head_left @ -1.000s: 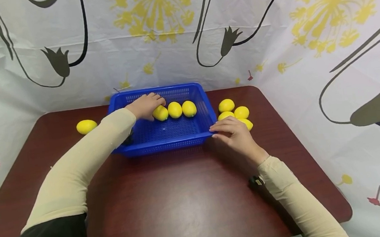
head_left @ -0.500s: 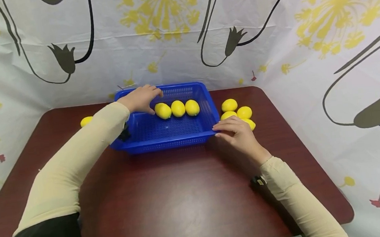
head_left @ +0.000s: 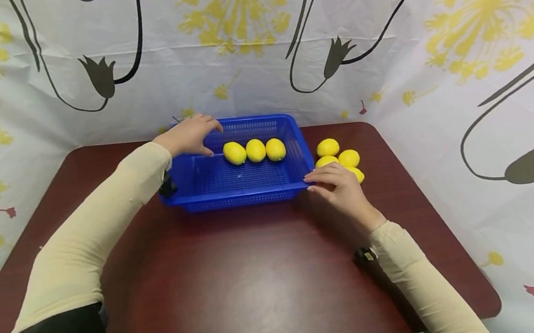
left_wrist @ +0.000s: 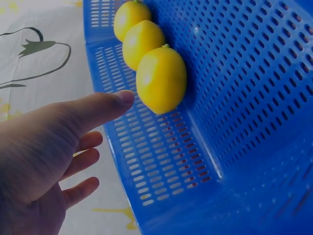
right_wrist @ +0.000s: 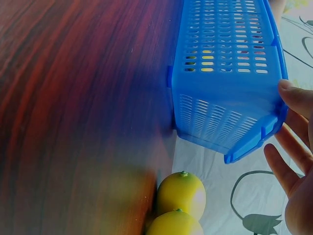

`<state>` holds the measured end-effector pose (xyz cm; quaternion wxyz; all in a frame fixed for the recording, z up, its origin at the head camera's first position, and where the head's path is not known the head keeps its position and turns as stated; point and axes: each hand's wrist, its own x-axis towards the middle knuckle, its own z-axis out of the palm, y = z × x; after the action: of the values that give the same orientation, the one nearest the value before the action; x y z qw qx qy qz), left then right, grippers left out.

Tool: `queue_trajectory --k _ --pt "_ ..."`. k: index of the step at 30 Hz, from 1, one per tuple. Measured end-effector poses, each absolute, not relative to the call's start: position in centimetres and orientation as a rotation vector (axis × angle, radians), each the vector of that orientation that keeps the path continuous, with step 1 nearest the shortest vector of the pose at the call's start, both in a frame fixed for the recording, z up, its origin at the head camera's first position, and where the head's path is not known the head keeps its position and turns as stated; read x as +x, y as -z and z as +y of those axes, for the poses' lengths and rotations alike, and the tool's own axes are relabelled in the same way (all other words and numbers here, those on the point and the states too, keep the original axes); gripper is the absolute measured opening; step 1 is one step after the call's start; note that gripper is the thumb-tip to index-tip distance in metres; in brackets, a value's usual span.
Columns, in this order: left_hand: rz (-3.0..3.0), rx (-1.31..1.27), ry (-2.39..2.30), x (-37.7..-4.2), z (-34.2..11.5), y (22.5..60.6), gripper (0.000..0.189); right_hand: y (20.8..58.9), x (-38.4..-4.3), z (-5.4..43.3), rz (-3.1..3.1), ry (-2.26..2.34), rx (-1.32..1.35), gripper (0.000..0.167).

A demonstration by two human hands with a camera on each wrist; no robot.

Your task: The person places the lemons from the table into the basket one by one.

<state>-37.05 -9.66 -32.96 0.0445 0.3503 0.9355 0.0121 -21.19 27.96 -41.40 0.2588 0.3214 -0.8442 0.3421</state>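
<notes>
Three yellow lemons sit in a row inside the blue plastic basket (head_left: 245, 194), along its back: a left lemon (head_left: 234, 153), a middle lemon (head_left: 256, 150) and a right lemon (head_left: 275, 149). Over the basket's back left part, my left hand (head_left: 190, 135) holds nothing, its thumb and fingers spread apart. In the left wrist view the thumb (left_wrist: 110, 105) points toward the nearest lemon (left_wrist: 161, 81). My right hand (head_left: 341, 189) grips the basket's front right corner. The right wrist view has its thumb (right_wrist: 296, 98) on the rim, with other fingers beyond it.
Several more lemons (head_left: 328, 148) lie clustered on the dark red-brown table (head_left: 239, 276), right of the basket and partly behind my right hand. A white patterned cloth (head_left: 249, 82) hangs behind the table. My left sleeve (head_left: 107, 214) crosses the table's left side.
My left hand has come off the left lemon in the basket and drawn back leftward. The loose lemon at the table's left has gone behind my left sleeve. My right hand stays at the corner.
</notes>
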Motion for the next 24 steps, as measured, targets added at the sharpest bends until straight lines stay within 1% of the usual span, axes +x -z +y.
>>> queue_trajectory --k 16,24 --pt "2.966 0.991 -0.192 -35.6 -15.1 31.5 0.064 41.3 -21.1 27.9 -2.288 -0.947 0.849 0.028" --pt "3.010 0.954 -0.229 -34.3 -17.7 31.3 0.061 41.5 -21.3 27.7 -2.261 -0.975 0.856 0.029"
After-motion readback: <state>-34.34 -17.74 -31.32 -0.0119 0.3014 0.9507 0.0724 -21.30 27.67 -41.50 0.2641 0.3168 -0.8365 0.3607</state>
